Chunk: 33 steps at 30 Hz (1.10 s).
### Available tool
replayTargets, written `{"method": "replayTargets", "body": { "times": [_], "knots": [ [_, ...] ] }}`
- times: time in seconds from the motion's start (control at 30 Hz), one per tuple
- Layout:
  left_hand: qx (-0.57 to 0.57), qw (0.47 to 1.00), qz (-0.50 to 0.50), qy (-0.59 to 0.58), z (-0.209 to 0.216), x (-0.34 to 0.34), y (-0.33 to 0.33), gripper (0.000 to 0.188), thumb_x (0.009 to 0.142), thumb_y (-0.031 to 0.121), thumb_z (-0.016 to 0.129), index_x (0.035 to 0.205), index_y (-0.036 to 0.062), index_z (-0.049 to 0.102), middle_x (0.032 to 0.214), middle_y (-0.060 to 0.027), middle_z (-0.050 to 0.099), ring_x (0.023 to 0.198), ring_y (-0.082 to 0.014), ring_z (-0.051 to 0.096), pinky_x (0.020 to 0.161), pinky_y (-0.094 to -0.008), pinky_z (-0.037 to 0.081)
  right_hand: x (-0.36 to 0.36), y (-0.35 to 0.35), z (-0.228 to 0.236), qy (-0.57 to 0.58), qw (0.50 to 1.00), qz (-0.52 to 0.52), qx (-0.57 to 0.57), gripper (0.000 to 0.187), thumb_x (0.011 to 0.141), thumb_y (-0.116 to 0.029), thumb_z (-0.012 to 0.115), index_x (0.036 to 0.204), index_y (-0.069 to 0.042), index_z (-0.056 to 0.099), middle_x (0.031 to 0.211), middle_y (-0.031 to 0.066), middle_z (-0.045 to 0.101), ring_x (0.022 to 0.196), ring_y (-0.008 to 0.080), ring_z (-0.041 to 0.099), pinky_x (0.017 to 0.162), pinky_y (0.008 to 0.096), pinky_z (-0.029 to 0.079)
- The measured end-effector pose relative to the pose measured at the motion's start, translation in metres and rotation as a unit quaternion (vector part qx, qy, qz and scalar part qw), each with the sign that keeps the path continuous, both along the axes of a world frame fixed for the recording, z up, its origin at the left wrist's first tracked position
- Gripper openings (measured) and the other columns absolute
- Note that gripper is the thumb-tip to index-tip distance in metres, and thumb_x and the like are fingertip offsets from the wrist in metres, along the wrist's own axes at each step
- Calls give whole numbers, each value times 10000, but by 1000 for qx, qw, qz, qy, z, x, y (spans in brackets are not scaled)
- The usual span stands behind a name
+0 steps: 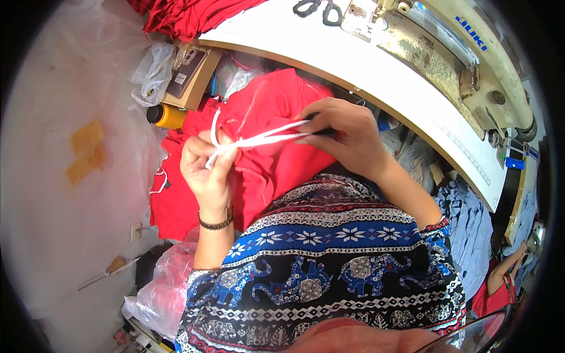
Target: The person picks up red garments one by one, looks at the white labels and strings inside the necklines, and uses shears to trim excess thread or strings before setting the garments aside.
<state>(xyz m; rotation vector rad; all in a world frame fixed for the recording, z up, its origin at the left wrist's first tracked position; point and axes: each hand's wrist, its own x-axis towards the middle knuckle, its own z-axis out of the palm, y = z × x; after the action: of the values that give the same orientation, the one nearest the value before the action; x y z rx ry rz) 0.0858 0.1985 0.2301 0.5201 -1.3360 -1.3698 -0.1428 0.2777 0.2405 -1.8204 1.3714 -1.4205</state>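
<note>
A white drawcord [268, 139] is stretched between my two hands, above a red garment [259, 176] gathered on my lap. My left hand [207, 159] pinches the cord where it is bunched, perhaps looped or knotted, and one strand curves up past the fingers. Two strands spread from there to my right hand [347, 132], whose thumb and fingertips are closed on their ends. Something dark shows by the right fingertips, too hidden to name. Pale seams run over the red cloth. Another thin white cord end [162, 182] lies on the garment's left part.
A white sewing table [282, 44] curves across the top and right, bearing a sewing machine [500, 88] and black-handled scissors [318, 10]. More red cloth [188, 17] lies at its far left. A yellow bottle [170, 117] and cardboard box [197, 88] stand left; blue cloth [465, 223] hangs right.
</note>
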Motion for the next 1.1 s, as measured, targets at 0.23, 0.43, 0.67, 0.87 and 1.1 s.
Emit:
{"method": "replayTargets", "body": {
  "times": [0.23, 0.43, 0.67, 0.87, 1.1],
  "knots": [
    [76, 996, -44, -31, -45, -22, -10, 209, 804, -116, 674, 845, 39, 540, 943, -88, 638, 848, -122, 600, 769, -254, 499, -11, 13, -36, -19, 995, -80, 56, 309, 765, -58, 766, 1028, -80, 605, 837, 50, 630, 704, 129, 587, 605, 271, 468],
    [117, 988, -84, -48, -82, -51, 2, 241, 812, -130, 663, 866, 55, 519, 937, -75, 642, 865, -120, 612, 796, -253, 509, -24, 14, -68, 161, 980, -114, 31, 526, 721, -292, 809, 1154, -111, 573, 1004, 63, 634, 965, 237, 604, 862, 389, 430],
    [123, 987, -88, -53, -63, -58, 10, 323, 803, -130, 676, 966, 57, 470, 913, -90, 649, 840, -113, 641, 732, -234, 532, 6, -18, -51, 104, 994, 10, 21, 452, 702, -331, 779, 1065, -92, 656, 1027, 78, 656, 1005, 260, 593, 897, 409, 417],
    [169, 981, -95, -24, -70, -53, 8, 260, 842, -107, 643, 978, 40, 477, 928, -109, 656, 844, -142, 654, 719, -263, 557, 5, -20, -61, 6, 996, 45, 80, 361, 763, -216, 737, 1067, -32, 673, 949, 125, 677, 903, 278, 626, 807, 377, 476],
    [158, 982, -96, -33, -85, -59, 9, 249, 864, -95, 616, 1045, 29, 497, 941, -104, 653, 867, -131, 652, 737, -231, 538, 3, -12, -79, -135, 971, -3, 198, 238, 803, -143, 731, 993, 0, 711, 920, 144, 684, 825, 198, 651, 731, 314, 494]
  ]
}}
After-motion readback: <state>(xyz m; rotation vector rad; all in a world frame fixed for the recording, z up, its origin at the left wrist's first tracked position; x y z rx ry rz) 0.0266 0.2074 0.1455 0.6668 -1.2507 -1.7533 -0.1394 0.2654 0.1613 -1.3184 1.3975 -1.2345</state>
